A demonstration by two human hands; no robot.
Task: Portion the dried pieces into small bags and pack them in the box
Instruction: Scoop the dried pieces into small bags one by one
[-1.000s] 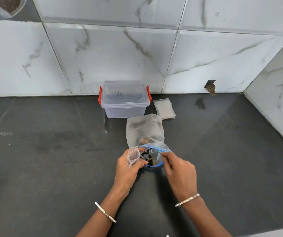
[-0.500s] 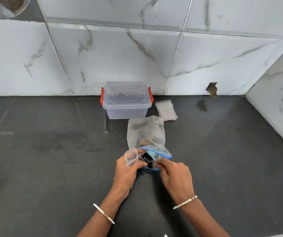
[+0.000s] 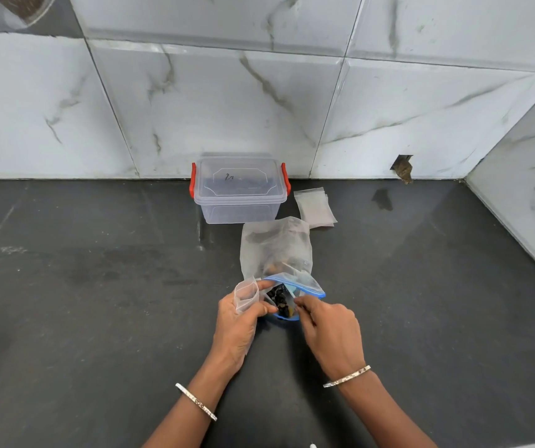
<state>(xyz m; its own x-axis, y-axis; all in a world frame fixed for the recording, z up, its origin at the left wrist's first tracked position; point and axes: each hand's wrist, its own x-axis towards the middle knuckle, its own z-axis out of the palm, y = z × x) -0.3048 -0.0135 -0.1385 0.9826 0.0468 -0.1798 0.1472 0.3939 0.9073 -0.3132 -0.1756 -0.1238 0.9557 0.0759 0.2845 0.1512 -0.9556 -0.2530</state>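
Observation:
A large clear zip bag (image 3: 276, 250) with a blue rim lies on the dark counter, its mouth open toward me and dark dried pieces (image 3: 279, 302) showing inside. My left hand (image 3: 238, 324) grips a small empty clear bag (image 3: 244, 294) and also holds the near-left edge of the big bag's mouth. My right hand (image 3: 327, 331) has its fingertips at the mouth, pinching at the dried pieces. A clear plastic box (image 3: 238, 190) with red clips stands behind, its lid on.
A short stack of small empty bags (image 3: 315, 206) lies right of the box. The dark counter (image 3: 98, 286) meets a marble-tiled wall at the back and another on the right. A chipped hole (image 3: 403, 169) marks the back wall.
My right hand has drawn slightly back toward the right edge of the bag's mouth, showing more of the dried pieces. The left hand has kept its grip on the small bag.

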